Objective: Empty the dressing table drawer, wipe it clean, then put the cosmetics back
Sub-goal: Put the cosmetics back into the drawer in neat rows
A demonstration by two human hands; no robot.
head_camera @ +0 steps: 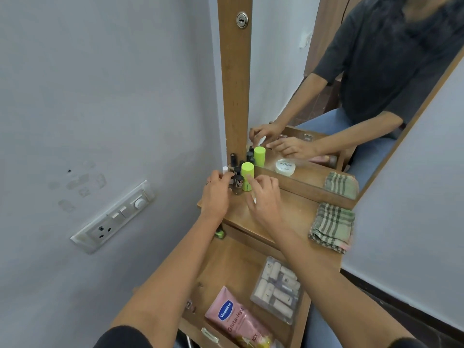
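On the wooden dressing table top, against the mirror's wooden frame, stands a cluster of small dark nail polish bottles and a lime green bottle. My left hand reaches into the cluster, its fingers curled round a small bottle beside a white-capped one. My right hand hovers with spread fingers, its index tip at the green bottle. A bit of something white shows under that hand. Below, the open drawer holds a pink Vaseline tube and a clear box of beige tubes.
A folded checked cloth lies on the table top's right side. The mirror reflects a white jar and both hands. A small green item sits at the drawer's back left. A switchboard is on the left wall.
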